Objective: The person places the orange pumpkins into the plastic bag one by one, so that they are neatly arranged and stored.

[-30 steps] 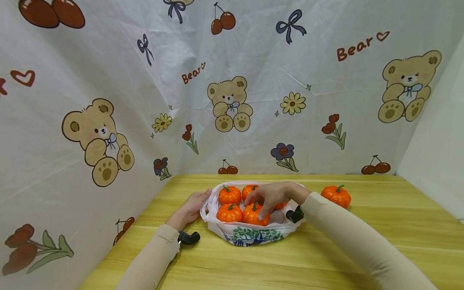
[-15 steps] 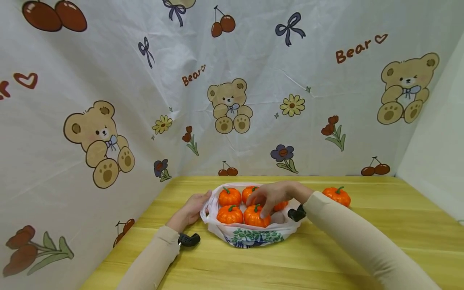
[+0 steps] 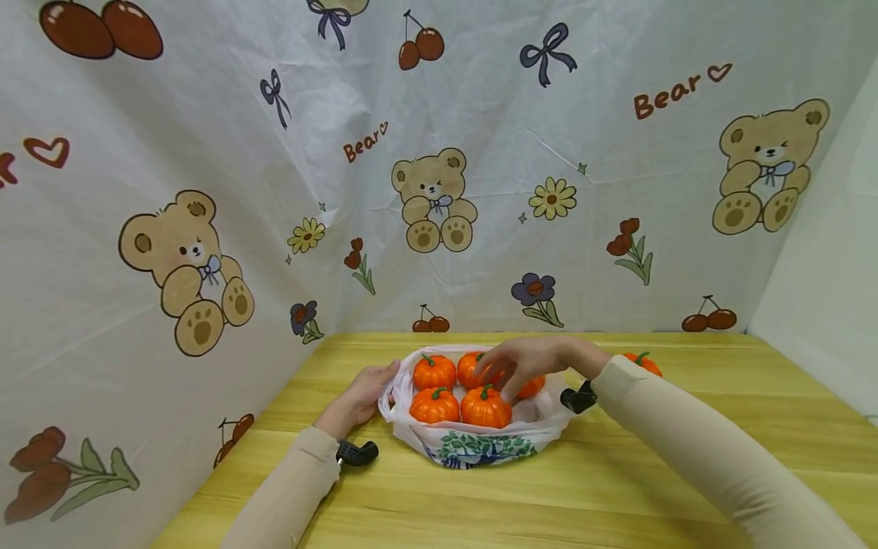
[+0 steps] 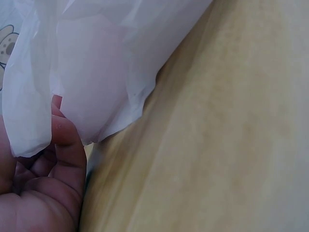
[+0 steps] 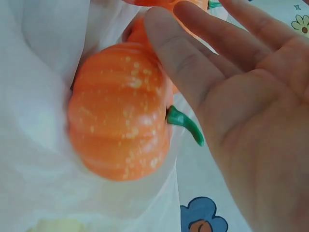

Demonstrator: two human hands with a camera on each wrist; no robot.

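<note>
A white plastic bag [image 3: 409,431] with a green and blue print stands on the table, its mouth spread wide. Several small orange pumpkins with green stems sit inside, among them a front-right pumpkin [image 3: 485,409] and a front-left pumpkin [image 3: 434,406]. My left hand [image 3: 369,390] grips the bag's left edge; in the left wrist view its fingers curl round the plastic [image 4: 29,96]. My right hand [image 3: 528,361] hovers over the bag's right part, fingers spread and holding nothing. In the right wrist view one pumpkin [image 5: 120,116] lies beside that hand [image 5: 256,92].
Another orange pumpkin [image 3: 645,364] is on the wooden table [image 3: 425,507] right of the bag, partly behind my right sleeve [image 3: 693,427]. A bear-printed sheet [image 3: 439,91] covers the back and left sides. A white wall [image 3: 816,305] stands at the right.
My right hand has let go of the front-right pumpkin and drawn slightly up and to the right. That pumpkin stays in the bag. My left hand keeps its place.
</note>
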